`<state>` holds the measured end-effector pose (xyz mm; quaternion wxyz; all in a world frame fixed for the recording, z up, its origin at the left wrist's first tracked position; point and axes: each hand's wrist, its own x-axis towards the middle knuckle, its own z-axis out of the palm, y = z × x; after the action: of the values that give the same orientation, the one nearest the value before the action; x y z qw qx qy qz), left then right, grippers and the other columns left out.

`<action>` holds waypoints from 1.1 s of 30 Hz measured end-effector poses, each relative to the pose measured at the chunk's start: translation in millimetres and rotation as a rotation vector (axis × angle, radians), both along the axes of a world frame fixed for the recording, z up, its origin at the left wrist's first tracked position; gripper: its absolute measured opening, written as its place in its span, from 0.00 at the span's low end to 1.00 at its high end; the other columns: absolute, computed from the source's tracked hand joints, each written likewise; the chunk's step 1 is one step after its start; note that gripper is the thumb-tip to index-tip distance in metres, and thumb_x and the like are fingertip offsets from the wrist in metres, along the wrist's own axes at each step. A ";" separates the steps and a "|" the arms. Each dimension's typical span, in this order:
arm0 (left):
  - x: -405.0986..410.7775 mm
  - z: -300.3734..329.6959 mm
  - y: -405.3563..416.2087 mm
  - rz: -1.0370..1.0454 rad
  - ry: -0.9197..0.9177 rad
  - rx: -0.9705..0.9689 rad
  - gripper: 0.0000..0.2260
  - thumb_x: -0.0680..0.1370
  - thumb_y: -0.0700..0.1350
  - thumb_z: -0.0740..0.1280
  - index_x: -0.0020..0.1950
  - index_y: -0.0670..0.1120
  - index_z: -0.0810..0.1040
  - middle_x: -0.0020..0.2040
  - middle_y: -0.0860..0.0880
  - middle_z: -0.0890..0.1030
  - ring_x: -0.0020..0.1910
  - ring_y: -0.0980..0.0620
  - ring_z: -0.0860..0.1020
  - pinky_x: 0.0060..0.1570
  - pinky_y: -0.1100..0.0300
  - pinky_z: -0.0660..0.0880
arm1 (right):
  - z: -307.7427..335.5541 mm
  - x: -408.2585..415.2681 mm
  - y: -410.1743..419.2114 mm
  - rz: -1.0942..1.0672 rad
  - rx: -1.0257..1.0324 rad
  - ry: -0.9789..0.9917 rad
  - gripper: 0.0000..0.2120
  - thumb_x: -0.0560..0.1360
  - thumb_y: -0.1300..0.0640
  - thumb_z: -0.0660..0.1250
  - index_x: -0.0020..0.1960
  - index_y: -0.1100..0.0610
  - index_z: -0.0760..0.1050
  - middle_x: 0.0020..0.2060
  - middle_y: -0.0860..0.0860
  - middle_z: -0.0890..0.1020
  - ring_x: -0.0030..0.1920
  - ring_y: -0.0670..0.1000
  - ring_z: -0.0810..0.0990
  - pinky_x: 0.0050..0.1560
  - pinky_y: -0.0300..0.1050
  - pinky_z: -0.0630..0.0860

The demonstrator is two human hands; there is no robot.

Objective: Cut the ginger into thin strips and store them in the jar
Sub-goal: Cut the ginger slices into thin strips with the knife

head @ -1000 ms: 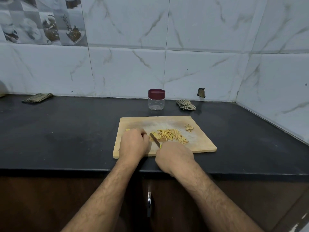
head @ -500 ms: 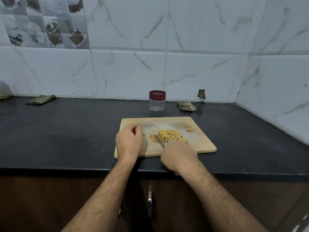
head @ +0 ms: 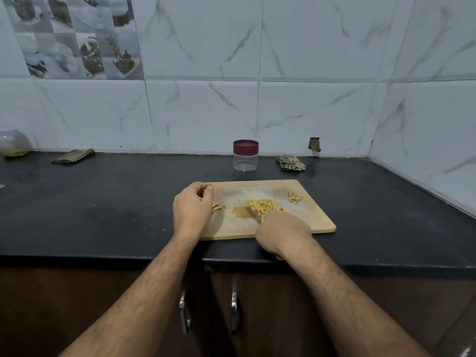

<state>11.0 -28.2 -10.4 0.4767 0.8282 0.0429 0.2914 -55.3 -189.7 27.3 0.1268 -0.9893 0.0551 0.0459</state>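
Centrally on the wooden cutting board (head: 314,222) lay the pile of ginger strips (head: 265,206), already cut thin. A knife (head: 253,215) rested with its blade flat against the near-left edge of the pile. The right hand (head: 283,234) was curled round the knife handle. The left hand (head: 193,210) sat at the board's left edge with its fingers curled inward; whether it pinched anything could not be determined. A small ginger scrap (head: 217,207) lay just beside it, and a few peel scraps (head: 294,197) lay near the board's far right corner. The jar (head: 245,155) stood upright on the black tabletop (head: 103,207) beyond the board, well apart from the strips, with its maroon lid (head: 245,146) on and nothing visible inside.

Judged from this layout, cutting appeared largely complete and gathering of the strips was in hand. The next move would call for removing the lid, bringing the jar near and transferring the strips without scattering them.
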 end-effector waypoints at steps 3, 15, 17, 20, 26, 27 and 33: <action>3.3 -4.8 5.0 0.026 0.027 0.019 0.09 0.80 0.48 0.63 0.51 0.49 0.83 0.42 0.56 0.82 0.47 0.54 0.78 0.46 0.61 0.68 | 0.5 -1.8 -7.3 -0.030 0.011 -0.002 0.06 0.79 0.57 0.56 0.49 0.54 0.72 0.42 0.50 0.79 0.44 0.53 0.82 0.43 0.44 0.76; 13.9 -18.8 6.1 0.100 0.014 0.141 0.12 0.81 0.39 0.61 0.60 0.47 0.82 0.56 0.48 0.81 0.55 0.48 0.79 0.56 0.55 0.74 | -8.1 12.6 15.1 0.013 0.248 0.025 0.12 0.80 0.54 0.53 0.46 0.58 0.72 0.31 0.51 0.82 0.23 0.49 0.78 0.32 0.40 0.73; 15.6 -19.5 6.8 0.100 0.027 0.154 0.13 0.81 0.38 0.60 0.60 0.47 0.82 0.56 0.48 0.81 0.56 0.48 0.78 0.56 0.56 0.73 | -7.2 17.3 16.7 0.016 0.270 0.019 0.12 0.79 0.56 0.53 0.46 0.59 0.73 0.33 0.52 0.82 0.22 0.50 0.79 0.32 0.39 0.73; 21.3 -21.6 10.4 0.066 0.063 0.174 0.14 0.81 0.37 0.60 0.60 0.47 0.82 0.56 0.48 0.82 0.56 0.48 0.78 0.55 0.58 0.72 | -8.4 18.7 14.1 0.016 0.290 0.028 0.13 0.79 0.56 0.53 0.48 0.61 0.74 0.33 0.52 0.83 0.24 0.50 0.80 0.34 0.40 0.75; 26.8 -14.1 21.7 0.009 0.092 0.119 0.14 0.82 0.37 0.60 0.60 0.46 0.81 0.54 0.49 0.82 0.51 0.53 0.77 0.51 0.64 0.71 | -18.0 15.6 6.0 0.043 0.349 -0.027 0.13 0.78 0.54 0.53 0.46 0.60 0.74 0.30 0.51 0.82 0.25 0.51 0.82 0.42 0.48 0.82; 27.4 -13.4 25.0 0.008 0.095 0.113 0.15 0.81 0.36 0.58 0.60 0.46 0.81 0.52 0.49 0.82 0.50 0.53 0.77 0.46 0.66 0.72 | -20.5 15.4 5.4 0.048 0.360 -0.041 0.13 0.78 0.54 0.53 0.47 0.60 0.74 0.30 0.51 0.82 0.25 0.51 0.81 0.42 0.48 0.82; 37.2 -5.5 36.3 0.025 0.152 0.199 0.13 0.83 0.44 0.59 0.64 0.49 0.78 0.55 0.50 0.82 0.54 0.50 0.78 0.53 0.54 0.76 | -27.2 16.5 2.1 0.064 0.368 -0.085 0.15 0.79 0.52 0.54 0.51 0.61 0.75 0.29 0.52 0.82 0.25 0.51 0.82 0.40 0.48 0.82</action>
<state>48.1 8.1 -15.8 0.3838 0.8906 0.0603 0.2365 -38.7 -187.5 0.1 0.3064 -0.9517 0.0090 0.0173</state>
